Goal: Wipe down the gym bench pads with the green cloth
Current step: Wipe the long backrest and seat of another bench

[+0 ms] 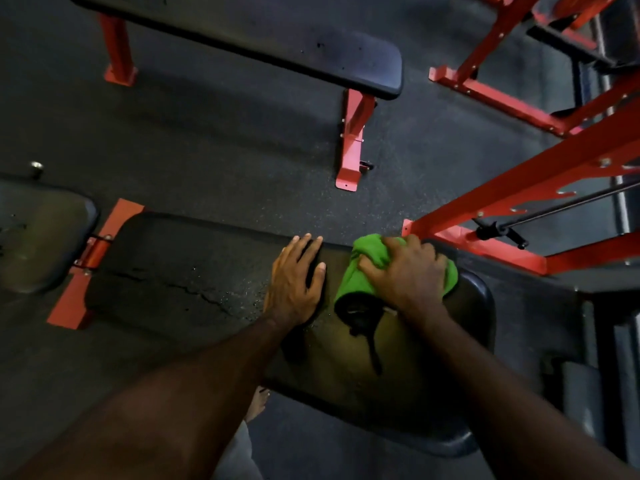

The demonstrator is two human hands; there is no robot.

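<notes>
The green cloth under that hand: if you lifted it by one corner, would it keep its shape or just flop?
It would probably flop: the bunched green fabric cloth folds and creases under the right hand. It looks light, since it crumples easily. Pushed along the black padded bench, it would likely slide and bunch further rather than roll.

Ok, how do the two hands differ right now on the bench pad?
The right hand grips the bunched green cloth with curled fingers; the left hand holds nothing and lies flat with straight fingers. The right hand sits nearer the pad's rounded end, the left beside it toward the middle. Both press down on the same black bench pad.
</notes>
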